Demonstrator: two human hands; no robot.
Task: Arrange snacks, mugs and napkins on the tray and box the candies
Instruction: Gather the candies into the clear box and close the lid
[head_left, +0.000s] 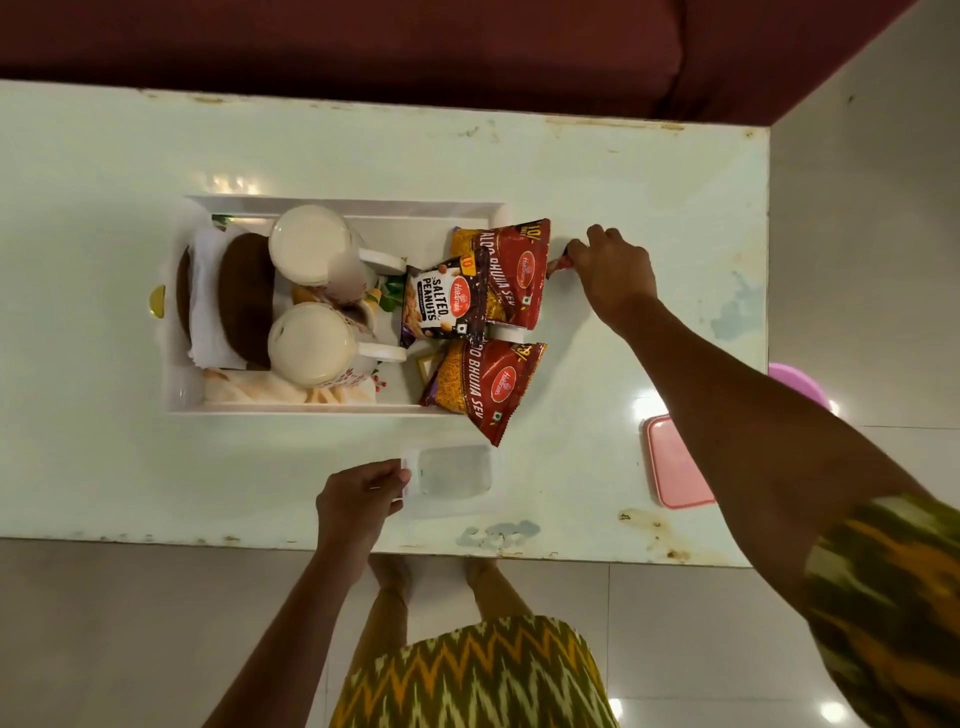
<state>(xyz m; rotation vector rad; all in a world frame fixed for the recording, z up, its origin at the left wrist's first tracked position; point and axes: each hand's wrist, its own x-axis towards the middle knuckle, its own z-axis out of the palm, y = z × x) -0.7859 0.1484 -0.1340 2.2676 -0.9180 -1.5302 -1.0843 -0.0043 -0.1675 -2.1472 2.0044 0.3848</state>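
A white tray (332, 205) on the table holds two upturned white mugs (311, 249) (311, 343), folded white and brown napkins (244, 296), a salted peanuts packet (444, 304) and two red snack packets (511, 270) (480, 387) that overhang its right end. My left hand (358, 501) grips the left edge of a clear plastic box (452, 478) near the table's front edge. My right hand (613, 275) is closed on a small red-wrapped candy (558, 264) on the table just right of the upper red packet.
A pink lid (675, 462) lies at the table's (623, 171) right front; a pink round object (800, 382) sits on the floor beyond that edge. A dark red sofa (363, 47) runs behind the table. My feet stand under the front edge.
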